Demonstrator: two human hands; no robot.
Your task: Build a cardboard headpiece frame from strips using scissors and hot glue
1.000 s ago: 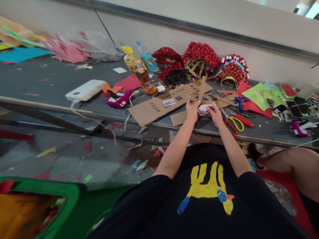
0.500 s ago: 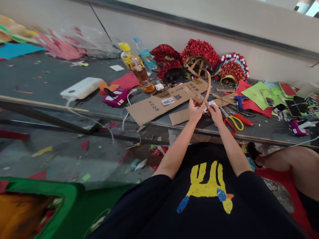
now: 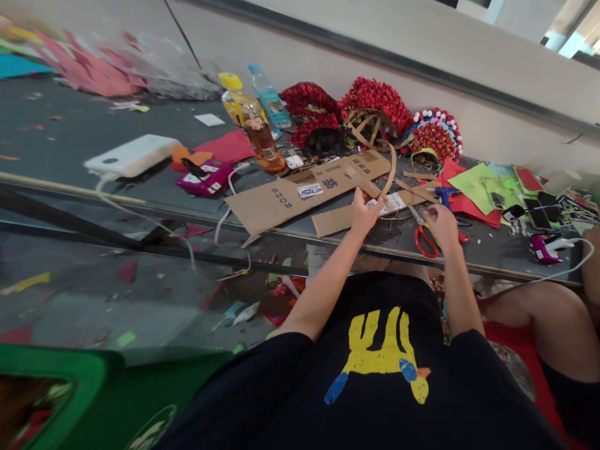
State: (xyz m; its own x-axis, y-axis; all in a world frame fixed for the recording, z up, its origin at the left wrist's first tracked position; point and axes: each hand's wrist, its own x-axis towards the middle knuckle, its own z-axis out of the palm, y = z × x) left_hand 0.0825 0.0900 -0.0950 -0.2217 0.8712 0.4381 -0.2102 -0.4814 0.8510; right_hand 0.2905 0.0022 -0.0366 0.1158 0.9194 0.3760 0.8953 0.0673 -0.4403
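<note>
My left hand [image 3: 366, 214] is closed around a narrow curved cardboard strip [image 3: 392, 172], whose free end arcs up and away from me. My right hand [image 3: 441, 226] hovers over the scissors [image 3: 426, 242], fingers curled; whether anything small is pinched in them is hidden. One red handle loop shows beside that hand, while the other handle is covered by it. Under and beside my left hand lies a flat cardboard piece [image 3: 330, 220] with a white label. Behind it rests a longer printed cardboard sheet [image 3: 285, 203].
Red ruffled headpieces [image 3: 375, 97] stand against the wall, near a yellow-capped bottle [image 3: 262, 140]. A blue glue gun [image 3: 445, 195] and coloured paper [image 3: 473, 181] lie to the right. Left are a purple device [image 3: 206, 177] and a white box [image 3: 134, 156]. Another person's knee [image 3: 557, 306] is close at right.
My right hand has left the strip and moved right, over the scissors, covering the yellow handle. My left hand still holds the strip. The view has shifted slightly.
</note>
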